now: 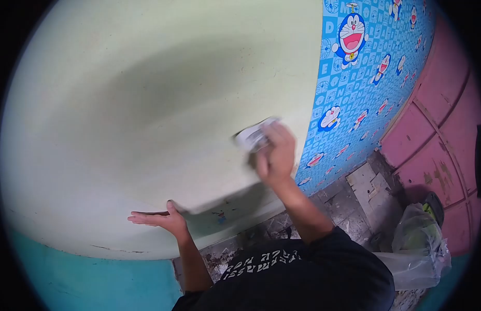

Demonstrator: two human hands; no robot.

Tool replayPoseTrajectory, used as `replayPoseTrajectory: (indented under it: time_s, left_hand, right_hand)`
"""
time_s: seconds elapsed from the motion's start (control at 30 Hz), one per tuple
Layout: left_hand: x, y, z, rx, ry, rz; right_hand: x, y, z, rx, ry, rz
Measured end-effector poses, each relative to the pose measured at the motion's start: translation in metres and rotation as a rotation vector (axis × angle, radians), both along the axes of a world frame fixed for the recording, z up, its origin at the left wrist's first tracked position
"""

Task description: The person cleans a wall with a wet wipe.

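My right hand [279,160] grips a small flat white piece with grey marks, perhaps folded paper [251,137], at the pale cream wall [163,129]. Motion blurs both the piece and my fingers. Lower and to the left, my left hand [167,221] is open, its fingers stretched out to the left and the thumb pointing up. Nothing is in it, and it overlaps the lower part of the wall. A soft shadow falls across the wall beneath my right forearm.
Blue cartoon-print wallpaper [349,83] covers the wall's right part, beside pink panels [432,150]. A clear plastic bag [414,249] with green things inside stands lower right. Littered floor tiles [365,189] run along the wall's foot. Teal paint [95,280] shows lower left.
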State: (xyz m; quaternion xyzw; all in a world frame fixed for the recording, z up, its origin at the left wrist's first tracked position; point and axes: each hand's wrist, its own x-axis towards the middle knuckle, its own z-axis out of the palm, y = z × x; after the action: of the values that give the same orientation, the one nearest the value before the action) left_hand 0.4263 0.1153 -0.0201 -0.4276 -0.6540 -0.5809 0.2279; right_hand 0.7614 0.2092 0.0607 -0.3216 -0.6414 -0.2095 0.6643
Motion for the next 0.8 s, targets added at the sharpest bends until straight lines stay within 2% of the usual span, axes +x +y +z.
replayPoseTrajectory:
  time_s: [0.07,0.17,0.23,0.33,0.37,0.43,0.53,0.57,0.63,0.7,0.77,0.8]
  left_hand:
    - [-0.001,0.001,-0.001,-0.01,0.004,0.008]
    - [-0.007,-0.003,-0.005,-0.052,0.036,0.027]
    - [-0.012,-0.007,-0.011,-0.108,0.086,0.038]
    - [-0.009,-0.007,-0.01,-0.127,0.052,0.039]
    - [-0.008,-0.007,-0.011,-0.131,0.054,0.043]
    - [-0.01,-0.006,-0.012,-0.133,0.067,0.054]
    - [-0.009,-0.008,-0.01,-0.114,0.078,0.036]
    - [-0.012,-0.008,-0.01,-0.114,0.086,0.04]
    - [-0.012,-0.008,-0.014,-0.117,0.093,0.039]
    - [-0.011,-0.005,-0.015,-0.104,0.105,0.05]
    - [-0.012,-0.005,-0.014,-0.1,0.124,0.068]
    - [-0.012,-0.005,-0.014,-0.102,0.13,0.077]
  right_hand:
    - [-0.004,-0.002,0.001,0.012,-0.012,0.072]
    - [0.02,0.005,0.002,-0.077,0.274,-0.029]
    - [0.04,0.014,0.003,-0.031,0.224,-0.221]
    - [0.015,0.007,0.005,-0.062,0.238,-0.102]
    - [0.001,0.001,0.007,-0.013,0.123,-0.067]
    - [-0.013,-0.006,0.004,-0.051,0.053,-0.006]
    - [0.008,0.011,0.009,-0.021,0.28,-0.073]
    - [0.014,0.013,0.012,-0.086,0.431,-0.096]
    - [0.035,0.023,0.007,-0.047,0.319,-0.25]
    - [0.013,0.015,0.008,-0.094,0.369,-0.16]
    - [-0.018,-0.001,0.011,-0.06,0.197,-0.043]
    - [-0.03,-0.02,0.019,-0.209,0.08,0.049]
